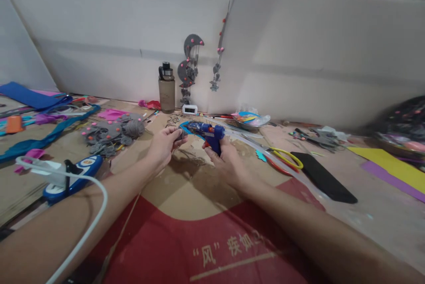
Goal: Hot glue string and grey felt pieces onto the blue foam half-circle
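My right hand point(226, 160) is wrapped round the handle of a blue glue gun point(209, 132), whose nozzle points left. My left hand point(165, 143) pinches a small grey felt piece point(180, 133) right at the nozzle tip. Both hands hover just above a brown cardboard sheet point(195, 186) with a red printed area. A pile of grey felt shapes with pink dots point(111, 136) lies to the left of my left hand.
A power strip point(71, 178) with a white cable sits at the left. Yellow-handled scissors point(282, 158) and a black sheet point(323, 178) lie to the right. A bottle point(167, 88), a small white clock point(190, 109) and hanging grey felt ornaments point(189, 67) stand against the back wall. Coloured foam sheets lie at both sides.
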{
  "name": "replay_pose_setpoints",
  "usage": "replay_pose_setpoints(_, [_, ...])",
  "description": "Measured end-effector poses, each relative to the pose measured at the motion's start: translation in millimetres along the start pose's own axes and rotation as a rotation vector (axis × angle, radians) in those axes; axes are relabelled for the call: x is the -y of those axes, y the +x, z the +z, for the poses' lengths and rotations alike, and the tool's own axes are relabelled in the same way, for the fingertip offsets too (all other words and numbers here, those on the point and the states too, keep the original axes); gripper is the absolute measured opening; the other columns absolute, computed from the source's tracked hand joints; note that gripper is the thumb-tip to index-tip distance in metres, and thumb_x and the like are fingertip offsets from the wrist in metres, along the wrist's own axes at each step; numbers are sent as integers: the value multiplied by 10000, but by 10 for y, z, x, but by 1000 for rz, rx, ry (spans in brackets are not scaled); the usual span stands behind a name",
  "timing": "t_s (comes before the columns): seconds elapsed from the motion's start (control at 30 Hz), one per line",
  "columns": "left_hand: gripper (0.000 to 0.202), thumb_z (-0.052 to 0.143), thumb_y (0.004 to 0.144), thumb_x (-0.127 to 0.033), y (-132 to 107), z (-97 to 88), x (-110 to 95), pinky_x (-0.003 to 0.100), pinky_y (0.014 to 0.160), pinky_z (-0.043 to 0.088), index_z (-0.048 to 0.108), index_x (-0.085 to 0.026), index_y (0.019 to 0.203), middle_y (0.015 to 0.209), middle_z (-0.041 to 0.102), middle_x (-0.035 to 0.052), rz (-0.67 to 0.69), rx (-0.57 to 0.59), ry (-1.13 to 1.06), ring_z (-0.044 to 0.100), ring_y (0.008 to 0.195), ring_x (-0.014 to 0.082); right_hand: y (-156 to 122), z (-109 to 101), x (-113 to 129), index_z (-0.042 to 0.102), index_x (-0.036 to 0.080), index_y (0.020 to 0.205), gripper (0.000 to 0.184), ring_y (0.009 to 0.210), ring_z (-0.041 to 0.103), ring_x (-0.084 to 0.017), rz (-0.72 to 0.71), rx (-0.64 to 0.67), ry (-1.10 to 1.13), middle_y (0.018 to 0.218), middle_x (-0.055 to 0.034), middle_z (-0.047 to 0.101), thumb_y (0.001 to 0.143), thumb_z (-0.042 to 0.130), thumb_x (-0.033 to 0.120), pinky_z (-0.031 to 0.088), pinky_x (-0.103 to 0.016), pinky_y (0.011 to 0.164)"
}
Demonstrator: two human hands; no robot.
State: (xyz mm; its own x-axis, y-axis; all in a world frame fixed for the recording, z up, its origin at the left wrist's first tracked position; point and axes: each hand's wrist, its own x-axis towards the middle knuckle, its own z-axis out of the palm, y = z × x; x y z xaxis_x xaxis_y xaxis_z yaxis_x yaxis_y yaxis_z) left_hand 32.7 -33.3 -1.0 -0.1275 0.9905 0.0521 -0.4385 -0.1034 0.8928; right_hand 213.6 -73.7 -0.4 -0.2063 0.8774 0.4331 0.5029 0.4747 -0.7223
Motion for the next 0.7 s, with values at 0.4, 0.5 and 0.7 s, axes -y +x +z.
replay_pose_setpoints(0.4, [130,710,649,-160,-45,25,28,258,668,537,587,-119,644,657,619,25,15,-16,57,605,601,105,15,23,-25,511,199,1027,203,823,559,-201,-19,2,-31,933,-62,615,847,455,274,434,-345,777])
replay_pose_setpoints(0.5, [138,719,644,-161,-52,31,17,268,671,536,587,-121,643,669,620,28,4,-14,54,605,602,108,25,41,-27,517,198,994,178,823,560,-205,-8,-4,-53,920,-67,614,843,459,271,431,-350,781])
replay_pose_setpoints(0.7, [121,701,661,-139,-54,37,-8,261,667,535,585,-110,642,684,609,31,-12,-24,28,602,604,104,35,60,-64,514,191,991,177,787,555,-194,-16,-19,-59,896,-66,609,841,460,269,438,-337,754])
